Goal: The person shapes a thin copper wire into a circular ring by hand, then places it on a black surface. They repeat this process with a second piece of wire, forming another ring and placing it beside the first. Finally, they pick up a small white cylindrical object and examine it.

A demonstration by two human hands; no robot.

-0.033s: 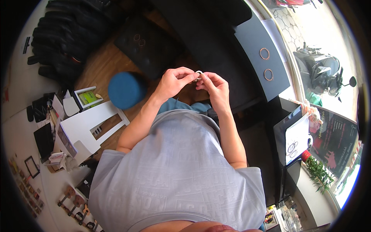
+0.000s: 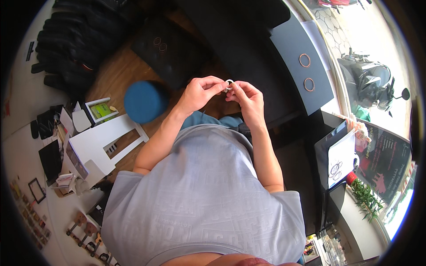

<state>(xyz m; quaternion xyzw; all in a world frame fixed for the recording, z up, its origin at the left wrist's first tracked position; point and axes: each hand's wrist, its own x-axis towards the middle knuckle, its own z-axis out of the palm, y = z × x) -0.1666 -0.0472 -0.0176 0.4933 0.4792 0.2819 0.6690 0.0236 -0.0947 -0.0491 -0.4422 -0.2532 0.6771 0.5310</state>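
Observation:
Both my hands meet in front of my body above a dark table. Between their fingertips sits a small white ring-shaped piece [image 2: 229,81], like a narrow roll or loop; its exact kind is too small to tell. My left hand [image 2: 195,97] pinches its left side with thumb and index finger. From the other side, my right hand [image 2: 250,101] grips it, thumb up and the other fingers curled. Some of the ring is hidden behind the fingertips.
Two thin copper-coloured rings lie on a grey board [image 2: 295,44] at the right, beside a window. A blue round stool [image 2: 143,103] and a white desk [image 2: 91,144] stand to the left. At the right is a black stand with a white sheet [image 2: 341,155], near a green plant [image 2: 366,199].
The white ring is turned slightly, and its opening shows a little more. My hands stay in nearly the same place, both still gripping it.

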